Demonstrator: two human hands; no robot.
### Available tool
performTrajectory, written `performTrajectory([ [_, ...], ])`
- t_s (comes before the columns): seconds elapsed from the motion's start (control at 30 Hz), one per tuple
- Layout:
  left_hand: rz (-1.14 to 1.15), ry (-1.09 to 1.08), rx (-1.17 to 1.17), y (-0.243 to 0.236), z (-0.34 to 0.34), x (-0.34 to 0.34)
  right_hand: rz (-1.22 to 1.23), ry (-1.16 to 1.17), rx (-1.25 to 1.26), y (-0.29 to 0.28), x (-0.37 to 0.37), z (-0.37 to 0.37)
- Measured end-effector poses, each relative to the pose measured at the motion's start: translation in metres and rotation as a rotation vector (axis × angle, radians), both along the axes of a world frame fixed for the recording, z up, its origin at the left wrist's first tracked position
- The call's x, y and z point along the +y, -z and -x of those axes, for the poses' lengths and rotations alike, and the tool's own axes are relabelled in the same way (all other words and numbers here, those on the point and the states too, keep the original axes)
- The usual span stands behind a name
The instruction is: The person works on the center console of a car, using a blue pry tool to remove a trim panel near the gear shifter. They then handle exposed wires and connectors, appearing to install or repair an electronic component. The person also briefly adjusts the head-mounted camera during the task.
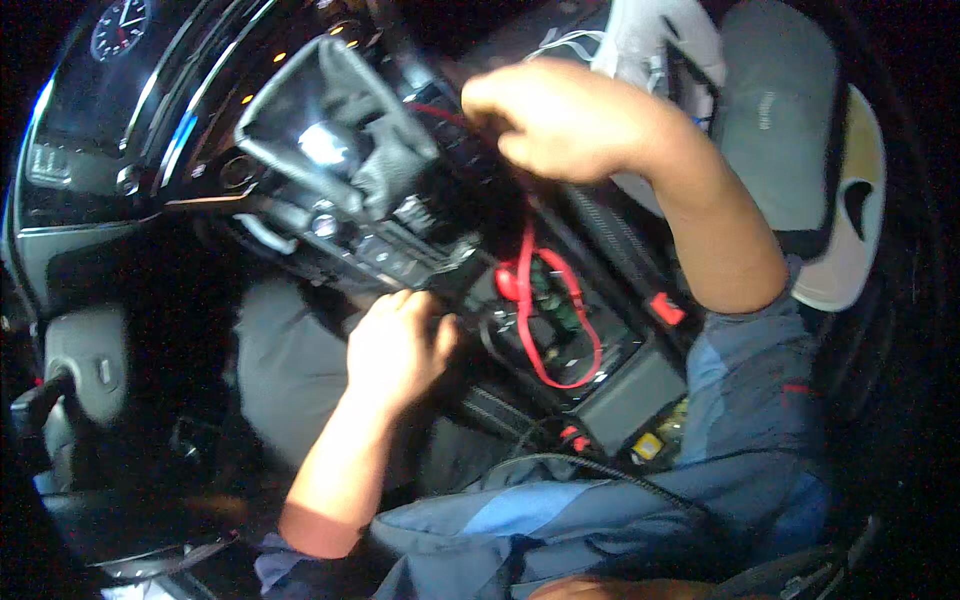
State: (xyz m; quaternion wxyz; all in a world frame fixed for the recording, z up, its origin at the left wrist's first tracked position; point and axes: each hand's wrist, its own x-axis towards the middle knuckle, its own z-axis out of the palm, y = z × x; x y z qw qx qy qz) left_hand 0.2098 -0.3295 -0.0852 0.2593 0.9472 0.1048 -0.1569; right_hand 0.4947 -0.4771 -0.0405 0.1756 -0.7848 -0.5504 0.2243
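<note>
Between the front seats of a car is a gear lever console. Its grey leather gear boot (375, 115) stands raised and folded open around a shiny gear knob (330, 148). My left hand (395, 350) has its fingers bent at the near left edge of the console trim panel (385, 255), thumb held apart. Across the console, my right hand (565, 120) curls downward at its right side; its fingertips are hidden and blurred. A red cord (528, 330) passes by the right hand and loops down over the open console tray (620, 345).
Red seat belt buckles (667, 308) flank the console. A grey case (775, 110) and a white and tan shoe (850, 210) lie at the right. A black cable (600, 465) crosses my clothing. Dashboard with a round gauge (120, 30) at upper left.
</note>
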Motion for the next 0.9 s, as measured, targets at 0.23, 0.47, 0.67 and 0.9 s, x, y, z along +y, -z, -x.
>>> performTrajectory([
  [0.23,-0.038,0.018,0.019,0.004,-0.001,-0.002,0.151,0.460,-0.363,-0.059,-0.099,-0.042],
  [0.47,0.011,-0.066,0.114,-0.001,-0.010,-0.005,0.416,0.517,-0.293,-0.025,-0.134,-0.028],
  [0.67,0.036,-0.140,0.171,0.005,-0.009,-0.004,0.421,0.127,-0.817,0.014,-0.122,0.003],
  [0.9,0.029,-0.140,0.116,0.004,-0.009,-0.006,0.666,0.090,-0.745,0.015,-0.128,0.011],
])
